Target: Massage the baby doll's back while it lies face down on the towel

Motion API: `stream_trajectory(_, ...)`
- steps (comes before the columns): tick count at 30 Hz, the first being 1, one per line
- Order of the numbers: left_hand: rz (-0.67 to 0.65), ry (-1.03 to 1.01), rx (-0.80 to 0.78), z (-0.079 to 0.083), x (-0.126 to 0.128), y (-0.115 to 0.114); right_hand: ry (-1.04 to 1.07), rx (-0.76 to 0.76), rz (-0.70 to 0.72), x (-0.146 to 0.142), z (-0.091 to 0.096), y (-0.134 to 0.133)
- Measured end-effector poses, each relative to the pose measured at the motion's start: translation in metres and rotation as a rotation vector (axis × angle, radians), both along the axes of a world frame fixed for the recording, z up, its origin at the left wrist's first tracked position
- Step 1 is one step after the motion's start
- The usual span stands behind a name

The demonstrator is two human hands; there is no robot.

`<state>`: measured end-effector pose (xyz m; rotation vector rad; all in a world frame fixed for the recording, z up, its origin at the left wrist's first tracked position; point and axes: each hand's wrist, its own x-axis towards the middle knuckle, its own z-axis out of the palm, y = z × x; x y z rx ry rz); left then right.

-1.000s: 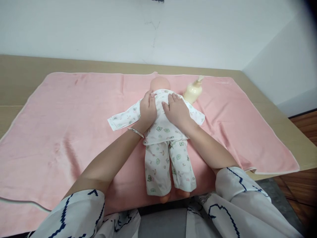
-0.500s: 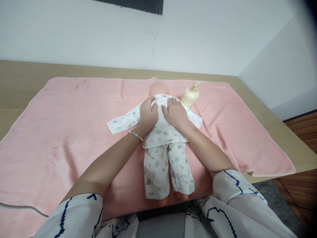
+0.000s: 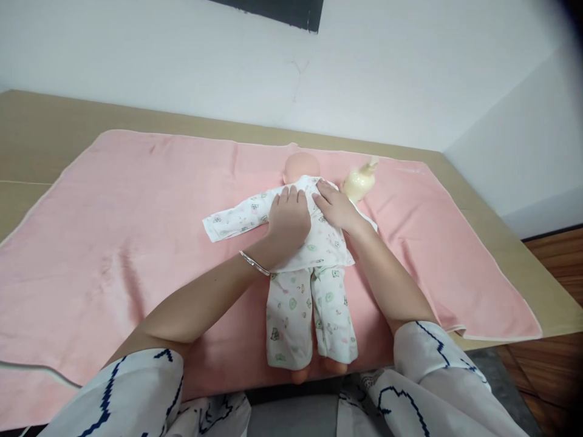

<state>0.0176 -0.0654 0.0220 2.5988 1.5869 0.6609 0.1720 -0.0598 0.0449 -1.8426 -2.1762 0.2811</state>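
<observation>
A baby doll lies stretched out on a pink blanket [image 3: 168,206], its bald head [image 3: 301,165] away from me and no face showing. It wears a white printed top [image 3: 325,249] and matching trousers [image 3: 291,321]; the feet poke out at the table's near edge. My left hand [image 3: 290,220] rests palm down on the middle of the top, fingers close together and pointing to the head. On the doll's upper right lies my right hand [image 3: 337,207], flat with fingers extended. Neither hand grips anything visible. Parts of the top and the right sleeve are hidden beneath my hand and forearm.
A pale yellow bottle [image 3: 359,182] with a narrow top is on the blanket, just beyond my right hand. The wooden table [image 3: 514,243] borders the blanket, with a white wall behind it. A pale cord [image 3: 40,370] crosses the blanket's near left corner.
My left hand has shifted from the doll's left shoulder inward to the middle of the top. My right hand stays at the upper right. The camera view has tilted slightly.
</observation>
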Motion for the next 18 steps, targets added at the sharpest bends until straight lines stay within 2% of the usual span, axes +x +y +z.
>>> stream_trajectory(2,-0.007,0.004,-0.031,0.002,0.0,-0.001,-0.027,0.049,-0.059,-0.005,-0.002,-0.002)
stream_trajectory(5,0.018,-0.056,-0.087,0.003,-0.005,0.015,-0.148,0.116,-0.168,-0.029,-0.003,-0.02)
stream_trajectory(8,0.019,-0.104,-0.137,0.004,-0.012,0.033,-0.216,0.121,-0.141,-0.049,0.0,-0.038)
stream_trajectory(10,0.022,-0.102,-0.139,0.004,-0.013,0.036,-0.22,0.124,-0.102,-0.051,0.003,-0.041)
stream_trajectory(14,0.045,-0.033,-0.108,0.004,-0.005,0.017,-0.099,0.113,-0.033,-0.028,0.002,-0.022)
stream_trajectory(18,-0.014,-0.001,-0.084,0.005,0.002,-0.003,0.009,0.105,0.005,-0.007,-0.007,0.001)
